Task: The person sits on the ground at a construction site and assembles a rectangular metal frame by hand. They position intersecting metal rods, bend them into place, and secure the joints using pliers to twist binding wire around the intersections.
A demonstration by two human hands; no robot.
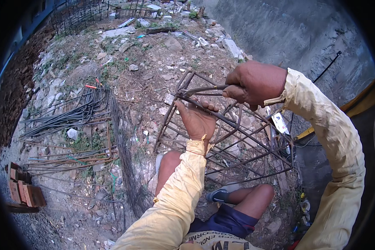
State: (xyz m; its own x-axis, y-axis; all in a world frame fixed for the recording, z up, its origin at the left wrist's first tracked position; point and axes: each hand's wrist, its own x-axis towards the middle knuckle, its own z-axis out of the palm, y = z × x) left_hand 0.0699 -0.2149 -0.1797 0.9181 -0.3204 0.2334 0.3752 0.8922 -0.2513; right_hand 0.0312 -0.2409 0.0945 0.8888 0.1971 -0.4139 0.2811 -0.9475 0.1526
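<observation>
Rubble-strewn ground [154, 62] spreads across most of the view, with a rough grey wall [271, 37] toward one o'clock of its middle. The cage of dark steel bars [254, 136] stands over the ground in front of the person, tilted, its nearest corner just beyond the left thumb. A pile of bent bars [75, 116] lies at nine o'clock, and a bundle of thin wire [127, 166] at eight.

The right hand [254, 85] is closed round the handles of the pincers, fingers curled and thumb along them; most of the cage lies at six to seven o'clock from it. The left hand [200, 123] is half open, palm up, a bar of the cage crossing its fingers and the tips showing beyond; how tightly they press cannot be told. From this hand the cage runs away toward four o'clock.

Smallest, the pincers [204, 88] reach out at nine o'clock from the right hand, their head at the cage corner, eleven o'clock from the left palm.
</observation>
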